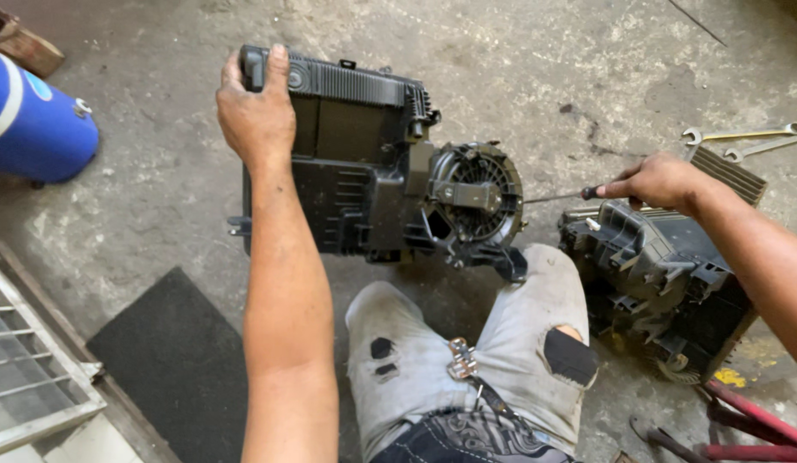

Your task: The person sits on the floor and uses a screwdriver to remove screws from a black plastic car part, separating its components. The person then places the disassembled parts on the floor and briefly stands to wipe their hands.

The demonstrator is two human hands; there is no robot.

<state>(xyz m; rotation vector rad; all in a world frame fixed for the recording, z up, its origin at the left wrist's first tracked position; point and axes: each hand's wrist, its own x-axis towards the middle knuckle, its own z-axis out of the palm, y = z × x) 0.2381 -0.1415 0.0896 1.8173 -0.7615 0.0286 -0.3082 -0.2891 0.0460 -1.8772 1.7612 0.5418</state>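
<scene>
Rough, stained concrete floor point(536, 60) all round you, so mind where you drag stuff. Nearest in, your knees in grey worn trousers point(467, 343) are tucked right up to the work, with a dark mat point(175, 360) to your left and a metal grille point(25, 360) at the corner. The black plastic blower housing point(364, 180) sits on the floor just ahead of your knees, round fan cage point(474, 199) on its right end. It looks bulky but probably light, stiff moulded plastic with thin tabs and ribs that would likely snap, so grab the solid corners, not the clips. Your left hand point(257, 111) is clamped over the top left corner. Your right hand point(660, 182) is closed on a screwdriver point(557, 197), its tip pointing at the fan cage. Under that hand sits a second black housing point(656, 274), tight against your right knee. Further out: blue cylinder point(30, 120) left, spanners point(746, 137) right, open floor beyond.
</scene>
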